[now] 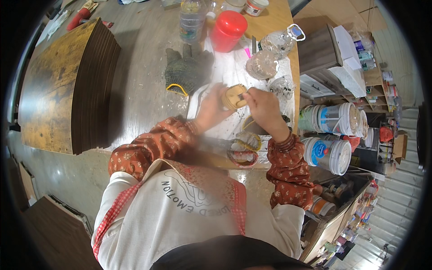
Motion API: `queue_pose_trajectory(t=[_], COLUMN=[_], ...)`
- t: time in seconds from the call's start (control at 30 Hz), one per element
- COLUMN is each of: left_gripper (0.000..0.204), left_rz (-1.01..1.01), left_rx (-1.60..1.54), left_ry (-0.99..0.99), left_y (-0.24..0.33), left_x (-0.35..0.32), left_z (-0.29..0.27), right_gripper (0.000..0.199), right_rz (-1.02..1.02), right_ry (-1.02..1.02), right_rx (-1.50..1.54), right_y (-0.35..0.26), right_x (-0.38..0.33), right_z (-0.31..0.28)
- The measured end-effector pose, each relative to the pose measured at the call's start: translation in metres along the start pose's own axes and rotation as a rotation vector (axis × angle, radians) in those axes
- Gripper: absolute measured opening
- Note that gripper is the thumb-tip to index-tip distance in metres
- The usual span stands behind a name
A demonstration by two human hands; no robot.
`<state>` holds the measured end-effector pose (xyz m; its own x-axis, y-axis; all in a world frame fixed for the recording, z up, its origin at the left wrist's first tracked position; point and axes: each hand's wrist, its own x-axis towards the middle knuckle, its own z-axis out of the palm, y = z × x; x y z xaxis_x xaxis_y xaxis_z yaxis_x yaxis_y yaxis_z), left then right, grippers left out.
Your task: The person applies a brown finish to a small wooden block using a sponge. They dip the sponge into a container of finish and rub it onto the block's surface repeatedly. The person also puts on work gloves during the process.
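My left hand [209, 110] is closed around a small round tub [235, 96] with tan, paste-like contents, tilted so that its open top faces me. Over the tub's right side, my right hand [265, 108] pinches a small dark flat-ended tool [241, 96] that touches or nearly touches the paste; most of it is hidden by the fingers. A dark knitted glove [181, 71] with a yellow cuff lies on the table beyond my left hand. Below my hands, more gloves [246, 141] with yellow and red cuffs lie near the table's front edge.
A spotted white cloth [220, 123] covers part of the table. Beyond it stand a red lidded canister [228, 31], a clear bottle [192, 22] and clear plastic jugs [275, 42]. Stacked brown boards [58, 90] rise at left. Paint buckets [327, 155] stand at right.
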<state>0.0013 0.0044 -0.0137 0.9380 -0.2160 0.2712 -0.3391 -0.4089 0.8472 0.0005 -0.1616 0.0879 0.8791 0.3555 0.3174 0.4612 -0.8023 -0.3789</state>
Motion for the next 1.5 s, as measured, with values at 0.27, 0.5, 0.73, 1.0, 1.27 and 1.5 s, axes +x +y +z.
queue_pose_trajectory(t=[0.27, 0.5, 0.73, 1.0, 1.27, 1.5], left_gripper=[0.092, 0.097, 0.060, 0.054, 0.017, 0.016], left_rz=[0.019, 0.016, 0.207, 0.099, -0.158, 0.171], left_rx=[-0.017, 0.056, -0.021, 0.312, -0.117, -0.333], left_ry=[0.007, -0.052, 0.063, 0.273, 0.302, 0.698], left_y=[-0.001, 0.010, 0.017, -0.023, -0.044, 0.009], left_x=[0.001, 0.001, -0.004, 0.005, 0.034, 0.045], left_z=[0.002, -0.009, -0.060, -0.133, -0.166, -0.206], right_gripper=[0.023, 0.023, 0.023, 0.024, 0.026, 0.018], right_rz=[0.048, 0.165, 0.206, 0.286, 0.303, 0.180], right_ry=[0.025, -0.023, 0.069, -0.045, -0.125, 0.088], right_rx=[-0.009, -0.159, -0.099, -0.302, -0.346, -0.132], right_y=[-0.009, -0.012, -0.012, -0.009, -0.003, -0.011], right_x=[-0.008, -0.013, -0.016, -0.018, -0.022, -0.020], right_z=[0.001, -0.001, -0.006, 0.007, 0.005, -0.005])
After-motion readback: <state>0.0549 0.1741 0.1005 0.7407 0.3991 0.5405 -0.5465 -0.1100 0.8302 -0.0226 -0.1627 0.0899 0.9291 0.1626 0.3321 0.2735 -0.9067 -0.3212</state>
